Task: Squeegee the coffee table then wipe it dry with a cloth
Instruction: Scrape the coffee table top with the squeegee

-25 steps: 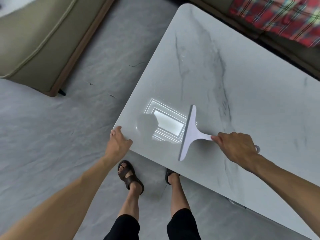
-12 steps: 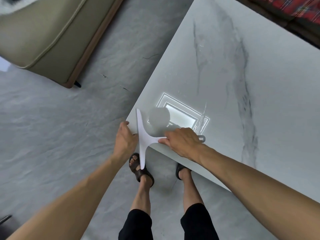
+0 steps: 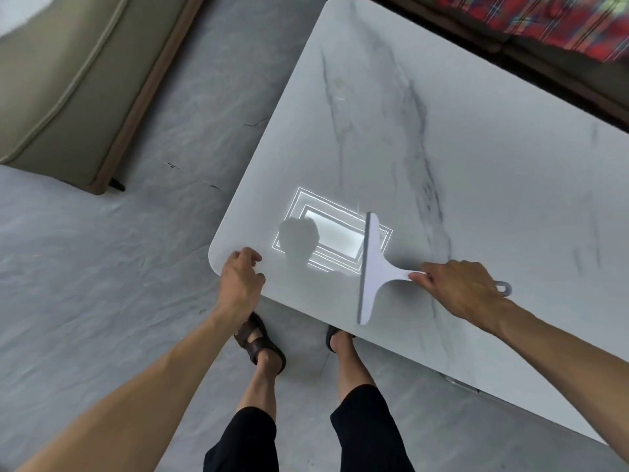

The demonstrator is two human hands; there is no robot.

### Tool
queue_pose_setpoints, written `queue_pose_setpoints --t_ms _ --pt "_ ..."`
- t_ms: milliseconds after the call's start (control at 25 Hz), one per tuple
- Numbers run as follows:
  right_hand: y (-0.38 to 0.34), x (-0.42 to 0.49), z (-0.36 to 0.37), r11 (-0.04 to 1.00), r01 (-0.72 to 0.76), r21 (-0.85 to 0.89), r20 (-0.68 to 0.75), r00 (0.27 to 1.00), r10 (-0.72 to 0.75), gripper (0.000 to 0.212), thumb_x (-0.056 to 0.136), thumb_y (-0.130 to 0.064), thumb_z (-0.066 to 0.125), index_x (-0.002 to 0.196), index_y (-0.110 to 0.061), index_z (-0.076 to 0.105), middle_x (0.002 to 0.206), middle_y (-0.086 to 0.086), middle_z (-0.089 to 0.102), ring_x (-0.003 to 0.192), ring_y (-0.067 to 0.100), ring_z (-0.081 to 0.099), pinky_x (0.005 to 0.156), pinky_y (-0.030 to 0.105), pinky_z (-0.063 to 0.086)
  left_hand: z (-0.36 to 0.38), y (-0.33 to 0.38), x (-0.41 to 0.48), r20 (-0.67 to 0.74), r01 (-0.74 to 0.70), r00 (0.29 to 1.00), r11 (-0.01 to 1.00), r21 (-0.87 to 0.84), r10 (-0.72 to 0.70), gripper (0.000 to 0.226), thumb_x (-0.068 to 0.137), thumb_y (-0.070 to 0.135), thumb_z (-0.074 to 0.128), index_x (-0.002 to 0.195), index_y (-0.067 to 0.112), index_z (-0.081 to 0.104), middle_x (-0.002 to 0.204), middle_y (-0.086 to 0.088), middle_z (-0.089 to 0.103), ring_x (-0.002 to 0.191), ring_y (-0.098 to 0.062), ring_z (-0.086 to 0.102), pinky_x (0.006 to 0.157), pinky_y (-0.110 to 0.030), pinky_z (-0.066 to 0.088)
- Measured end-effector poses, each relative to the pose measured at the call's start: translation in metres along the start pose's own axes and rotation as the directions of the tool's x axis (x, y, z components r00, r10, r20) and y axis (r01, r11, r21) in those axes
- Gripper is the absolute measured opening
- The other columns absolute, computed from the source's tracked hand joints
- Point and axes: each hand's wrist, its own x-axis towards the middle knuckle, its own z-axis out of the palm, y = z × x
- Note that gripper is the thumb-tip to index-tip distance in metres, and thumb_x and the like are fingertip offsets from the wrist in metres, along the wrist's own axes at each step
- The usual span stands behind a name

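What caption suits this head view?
Right hand draws a white squeegee across the marble coffee table; left hand grips its corner.

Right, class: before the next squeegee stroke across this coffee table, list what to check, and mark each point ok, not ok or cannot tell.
1. Right hand has a closed grip on the squeegee handle: ok.
2. Blade lies on the coffee table, running across the near edge: ok.
3. Left hand steadies the table's near corner: ok.
4. Path from blade to that corner free of objects: ok.
5. Water left on the surface: cannot tell, glare hides it.
6. Drying cloth within reach: cannot tell, none in view.
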Motion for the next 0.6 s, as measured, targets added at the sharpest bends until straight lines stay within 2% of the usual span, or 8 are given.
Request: queue_pose_setpoints --t_ms 120,200,280,360,440,520,600 --pt "-0.003 -0.007 -0.019 0.999 0.040 -0.012 -0.021 0.999 -0.040 0.048 0.091 -0.063 0.018 0.076 -0.031 0.051 0.069 -0.002 0.065 0.061 0.020 0.058 0.056 0.031 0.038 -0.013 -0.002 -0.005 -0.050 0.068 0.996 0.994 -0.089 -0.072 0.014 0.080 -0.004 0.065 0.081 0.010 0.063 0.068 0.000 0.060 0.062 -0.014 0.055 0.054 -0.020 0.041" --pt "-0.033 0.009 -0.036 0.984 0.180 0.009 -0.009 0.984 -0.180 0.052 0.091 -0.064 0.019 0.083 -0.030 0.058 0.074 0.000 0.067 0.067 0.022 0.062 0.057 0.031 0.035 -0.025 -0.009 -0.009 -0.112 0.148 0.980 0.980 -0.133 -0.164 0.012 0.083 0.001 0.066 0.076 0.010 0.064 0.065 -0.002 0.062 0.057 -0.012 0.055 0.049 -0.018 0.039" --pt "-0.085 0.036 -0.048 0.925 0.376 0.062 0.003 0.926 -0.377 0.054 0.092 -0.063 0.023 0.089 -0.025 0.061 0.086 0.005 0.069 0.075 0.027 0.063 0.059 0.033 0.034 -0.035 -0.021 -0.012 -0.172 0.252 0.942 0.946 -0.203 -0.288 0.014 0.089 0.008 0.060 0.076 0.013 0.063 0.066 -0.003 0.066 0.060 -0.020 0.061 0.048 -0.022 0.042" --pt "-0.143 0.063 -0.057 0.858 0.507 0.082 0.023 0.860 -0.510 0.055 0.092 -0.062 0.027 0.095 -0.023 0.065 0.098 0.008 0.068 0.086 0.030 0.063 0.063 0.034 0.034 -0.039 -0.030 -0.010 -0.237 0.315 0.904 0.930 -0.190 -0.355 0.018 0.093 0.018 0.050 0.083 0.015 0.064 0.068 -0.001 0.069 0.068 -0.025 0.064 0.056 -0.029 0.047" --pt "-0.190 0.090 -0.062 0.808 0.586 0.065 0.020 0.809 -0.588 0.053 0.092 -0.062 0.031 0.093 -0.022 0.065 0.099 0.008 0.069 0.092 0.031 0.063 0.065 0.033 0.031 -0.035 -0.040 -0.004 -0.315 0.362 0.861 0.916 -0.174 -0.400 0.019 0.093 0.019 0.046 0.098 0.014 0.063 0.084 -0.004 0.071 0.077 -0.026 0.061 0.065 -0.032 0.044" --pt "-0.217 0.110 -0.062 0.792 0.607 0.056 0.007 0.793 -0.609 0.052 0.093 -0.061 0.034 0.089 -0.020 0.065 0.097 0.009 0.070 0.093 0.031 0.063 0.067 0.033 0.030 -0.029 -0.043 0.003 -0.330 0.383 0.839 0.900 -0.208 -0.433 0.028 0.089 0.011 0.048 0.116 0.012 0.057 0.104 -0.008 0.066 0.090 -0.028 0.058 0.074 -0.031 0.041" --pt "-0.221 0.126 -0.063 0.799 0.598 0.065 0.006 0.801 -0.599 0.049 0.093 -0.061 0.036 0.085 -0.021 0.063 0.097 0.009 0.070 0.093 0.030 0.063 0.067 0.033 0.029 -0.025 -0.040 0.009 -0.289 0.370 0.860 0.904 -0.213 -0.420 0.042 0.086 0.007 0.050 0.128 0.010 0.048 0.106 -0.010 0.061 0.101 -0.033 0.059 0.077 -0.032 0.041"
